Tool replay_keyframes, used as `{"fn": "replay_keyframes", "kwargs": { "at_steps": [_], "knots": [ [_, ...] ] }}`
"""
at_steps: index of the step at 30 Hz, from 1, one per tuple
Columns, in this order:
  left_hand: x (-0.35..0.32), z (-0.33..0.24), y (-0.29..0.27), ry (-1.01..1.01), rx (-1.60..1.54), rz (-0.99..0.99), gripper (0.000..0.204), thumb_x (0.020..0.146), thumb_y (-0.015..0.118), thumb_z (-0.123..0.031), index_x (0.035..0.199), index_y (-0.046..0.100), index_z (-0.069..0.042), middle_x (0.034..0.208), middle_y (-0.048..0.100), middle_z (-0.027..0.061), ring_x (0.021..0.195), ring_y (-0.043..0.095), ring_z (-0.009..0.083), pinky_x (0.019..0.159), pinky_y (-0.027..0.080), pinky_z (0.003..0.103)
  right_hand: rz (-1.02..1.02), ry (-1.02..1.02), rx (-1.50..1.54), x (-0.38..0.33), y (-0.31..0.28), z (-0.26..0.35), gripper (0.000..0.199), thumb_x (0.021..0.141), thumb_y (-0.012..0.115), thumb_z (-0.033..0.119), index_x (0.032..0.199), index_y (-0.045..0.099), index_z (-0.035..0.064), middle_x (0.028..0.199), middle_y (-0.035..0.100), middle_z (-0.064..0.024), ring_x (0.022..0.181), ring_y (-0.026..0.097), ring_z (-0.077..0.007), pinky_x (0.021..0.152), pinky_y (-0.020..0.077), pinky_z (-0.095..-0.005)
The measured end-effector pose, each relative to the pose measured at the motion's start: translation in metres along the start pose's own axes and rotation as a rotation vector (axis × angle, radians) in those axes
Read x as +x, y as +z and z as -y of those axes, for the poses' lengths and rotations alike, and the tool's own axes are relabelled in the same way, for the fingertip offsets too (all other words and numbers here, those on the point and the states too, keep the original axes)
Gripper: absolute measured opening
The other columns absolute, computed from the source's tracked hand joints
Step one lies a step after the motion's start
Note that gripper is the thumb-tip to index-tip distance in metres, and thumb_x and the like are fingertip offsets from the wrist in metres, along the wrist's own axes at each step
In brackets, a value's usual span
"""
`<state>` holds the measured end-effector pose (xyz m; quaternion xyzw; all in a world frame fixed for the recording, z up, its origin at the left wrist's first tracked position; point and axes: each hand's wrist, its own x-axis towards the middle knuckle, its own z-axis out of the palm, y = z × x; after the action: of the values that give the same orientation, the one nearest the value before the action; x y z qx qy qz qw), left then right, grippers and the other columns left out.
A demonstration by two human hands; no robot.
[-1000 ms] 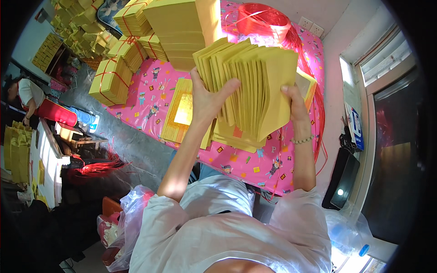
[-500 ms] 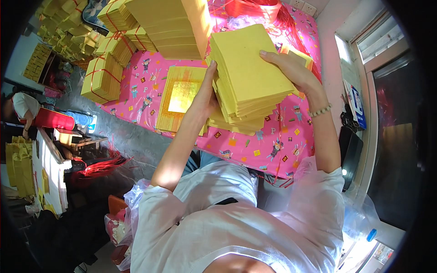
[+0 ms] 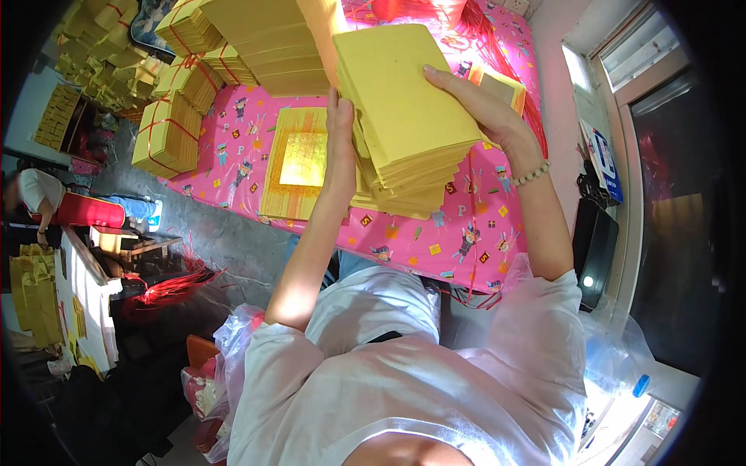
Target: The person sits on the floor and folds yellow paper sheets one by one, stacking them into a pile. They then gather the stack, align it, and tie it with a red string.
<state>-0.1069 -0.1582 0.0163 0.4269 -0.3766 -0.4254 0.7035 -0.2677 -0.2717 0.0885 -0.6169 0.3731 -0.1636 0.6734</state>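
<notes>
A thick stack of yellow paper sheets (image 3: pixel 412 101) is tilted up above the table in front of me. My right hand (image 3: pixel 486 109) grips its right side, with the thumb lying on the top sheet and the other fingers hidden behind. Along the stack's left edge stands my left hand (image 3: pixel 339 144), fingers straight and flat, palm toward the paper; whether it touches cannot be made out. The lower edges of the sheets fan out unevenly. Under and beside my left wrist lies yellow paper with an orange border and a shiny gold square (image 3: pixel 303 159).
A pink patterned cloth (image 3: pixel 482 241) covers the table. Tied yellow paper bundles (image 3: pixel 165 138) and a tall paper stack (image 3: pixel 272 46) stand at the far left. Red strings (image 3: pixel 489 43) hang at the far right. Another person (image 3: pixel 43 190) sits at the left near a white-topped table (image 3: pixel 89 287).
My left hand has come away from gripping the stack's edge and straightened flat beside it. The stack has shifted slightly left, and its sheets look more even.
</notes>
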Motion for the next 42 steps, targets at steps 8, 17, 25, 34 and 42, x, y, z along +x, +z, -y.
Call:
{"fn": "replay_keyframes", "kwargs": {
  "at_steps": [8,17,25,34,42],
  "knots": [
    [0.01,-0.01,0.001,0.002,-0.168,-0.109,0.089,0.086,0.058,-0.049,0.147,0.014,-0.002,0.145,0.031,0.0163,0.134,0.032,0.0249,0.11,0.026,0.037,-0.052,-0.145,0.114,-0.004,0.013,0.008,0.054,0.092,0.058,0.042,0.127,0.051,0.0006,0.113,0.06,-0.0072,0.101,0.059,-0.0098,0.083,0.0501,-0.0238],
    [0.006,-0.024,0.007,-0.12,-0.094,-0.059,0.106,0.074,0.075,-0.028,0.149,0.005,0.001,0.141,0.036,0.0209,0.127,0.043,0.0273,0.103,0.037,0.035,-0.027,-0.297,0.269,0.028,-0.029,-0.035,0.082,0.091,0.047,0.059,0.145,0.028,-0.0006,0.145,0.037,-0.0135,0.136,0.032,-0.0208,0.113,0.0218,-0.0314],
    [0.015,-0.016,0.004,-0.102,-0.008,-0.071,0.108,0.077,0.07,-0.042,0.149,0.002,0.002,0.146,0.027,0.023,0.134,0.033,0.0297,0.109,0.028,0.036,-0.126,-0.083,0.29,0.005,-0.01,-0.064,0.062,0.099,0.036,0.049,0.145,0.035,0.0068,0.145,0.04,-0.0053,0.132,0.037,-0.0155,0.109,0.0293,-0.0307],
    [-0.001,0.051,-0.02,-0.029,-0.099,-0.196,0.07,0.097,0.032,-0.056,0.146,0.023,-0.006,0.144,0.032,0.009,0.134,0.029,0.0201,0.11,0.025,0.036,-0.176,0.019,0.314,0.004,-0.011,-0.08,0.055,0.1,0.039,0.045,0.141,0.041,0.0083,0.136,0.05,-0.0045,0.118,0.049,-0.0118,0.096,0.0418,-0.0287],
    [-0.002,0.034,0.0,-0.077,-0.074,-0.152,0.079,0.096,0.017,-0.063,0.151,0.01,-0.007,0.156,0.014,0.0102,0.144,0.012,0.024,0.117,0.012,0.036,-0.267,-0.083,0.492,0.003,-0.003,-0.108,0.052,0.099,0.043,0.043,0.136,0.045,0.0062,0.129,0.054,-0.0028,0.112,0.052,-0.0104,0.09,0.0453,-0.0284]
  ]
}}
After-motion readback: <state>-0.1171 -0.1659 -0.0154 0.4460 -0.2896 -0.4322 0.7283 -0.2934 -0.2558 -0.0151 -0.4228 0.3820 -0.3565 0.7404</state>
